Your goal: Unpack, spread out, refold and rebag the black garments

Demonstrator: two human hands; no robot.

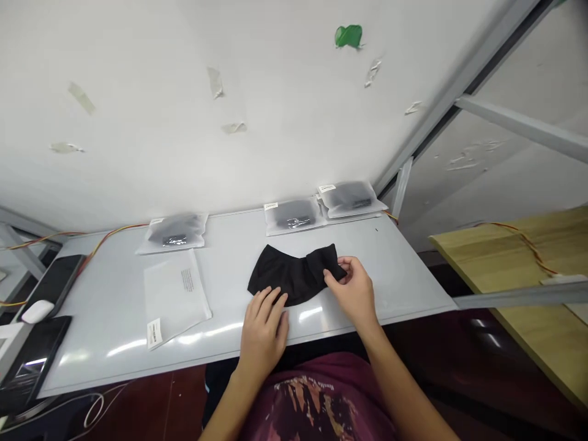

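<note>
A folded black cloth garment (293, 275) lies crumpled in the middle of the white table (110, 324). My right hand (351, 291) pinches its right end between thumb and fingers. My left hand (264, 331) rests flat, with its fingertips on the cloth's near edge. To the left of the cloth lies a flat frosted zip bag (177, 299) with a white label, and nothing bulky shows inside it. Along the far table edge stand several frosted bags with dark contents, such as the one at left (177, 233) and the one at far right (349, 199).
A black tablet (52, 286) with a white mouse (37, 311) and a second dark tablet (37, 361) sit at the table's left edge. Coloured wires run behind the table. A wooden board (505, 269) lies to the right, and a white wall rises beyond.
</note>
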